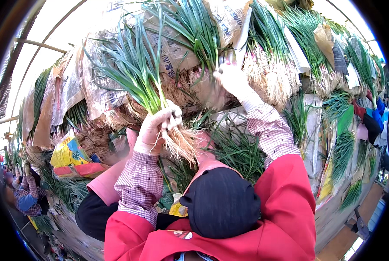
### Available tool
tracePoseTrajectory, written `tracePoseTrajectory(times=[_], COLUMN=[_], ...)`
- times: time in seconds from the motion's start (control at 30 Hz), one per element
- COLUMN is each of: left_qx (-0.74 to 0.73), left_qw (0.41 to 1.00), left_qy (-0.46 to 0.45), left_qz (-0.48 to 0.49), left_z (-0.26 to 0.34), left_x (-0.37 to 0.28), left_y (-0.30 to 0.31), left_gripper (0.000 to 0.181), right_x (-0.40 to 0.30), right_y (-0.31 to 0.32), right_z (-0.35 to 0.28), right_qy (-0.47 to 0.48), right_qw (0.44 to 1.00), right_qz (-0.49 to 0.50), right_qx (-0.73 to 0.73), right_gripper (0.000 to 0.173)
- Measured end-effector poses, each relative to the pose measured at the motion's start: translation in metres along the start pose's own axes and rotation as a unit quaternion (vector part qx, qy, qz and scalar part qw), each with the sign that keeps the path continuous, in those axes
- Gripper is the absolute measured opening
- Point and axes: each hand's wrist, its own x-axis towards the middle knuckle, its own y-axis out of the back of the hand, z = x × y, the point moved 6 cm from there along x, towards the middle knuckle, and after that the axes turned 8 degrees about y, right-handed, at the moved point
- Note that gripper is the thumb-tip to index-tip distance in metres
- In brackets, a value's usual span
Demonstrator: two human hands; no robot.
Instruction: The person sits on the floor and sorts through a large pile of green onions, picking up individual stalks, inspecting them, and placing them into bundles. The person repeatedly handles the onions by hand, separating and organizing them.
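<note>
My left hand (157, 130), in a pale glove, is closed around a bunch of green onions (142, 84) just above their roots. The green leaves fan up and to the left, and the pale stringy roots hang below the fist to the right. My right hand (230, 80), also gloved, reaches to the base of another upright bunch (197, 32) in the stacked pile. Its fingertips touch or nearly touch the stems; the blur hides whether it grips any. Reddish bulbs and roots show beside it.
Stacked green onions with hanging roots (272, 71) line the far side, partly covered by printed sacks (168, 55). Loose green leaves (240, 150) lie between my arms. A yellow and red plastic bag (73, 156) is at the left. Other people (28, 195) are at the far left and right.
</note>
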Motion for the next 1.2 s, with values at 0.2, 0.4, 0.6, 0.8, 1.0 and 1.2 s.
tracePoseTrajectory(times=[0.2,0.4,0.6,0.8,1.0,1.2], left_qx=[0.03,-0.03,-0.062,-0.104,-0.041,-0.06], left_qw=[0.997,0.994,0.997,0.991,0.992,0.989], left_qy=[0.036,0.07,0.055,0.032,0.066,0.046], left_qz=[0.064,0.081,0.01,0.078,0.1,0.129], left_z=[-0.004,-0.032,-0.032,-0.035,-0.043,-0.03], left_x=[0.002,0.02,0.004,-0.005,-0.011,-0.025], left_y=[-0.012,-0.02,-0.014,-0.021,-0.017,-0.006], left_gripper=[0.042,0.024,0.021,0.023,0.022,0.019], right_x=[-0.02,-0.083,-0.071,-0.013,-0.035,-0.142], right_y=[0.052,0.039,0.045,0.004,0.011,-0.003], right_z=[-0.088,-0.128,-0.065,-0.144,-0.091,-0.002], right_qy=[0.08,0.082,-0.01,0.156,0.025,-0.017], right_qw=[0.994,0.993,0.926,0.975,0.98,0.92], right_qz=[0.013,-0.074,-0.026,0.085,0.142,-0.391], right_qx=[-0.069,-0.042,0.377,0.131,0.135,-0.032], right_gripper=[0.015,0.01,0.04,0.014,0.018,0.028])
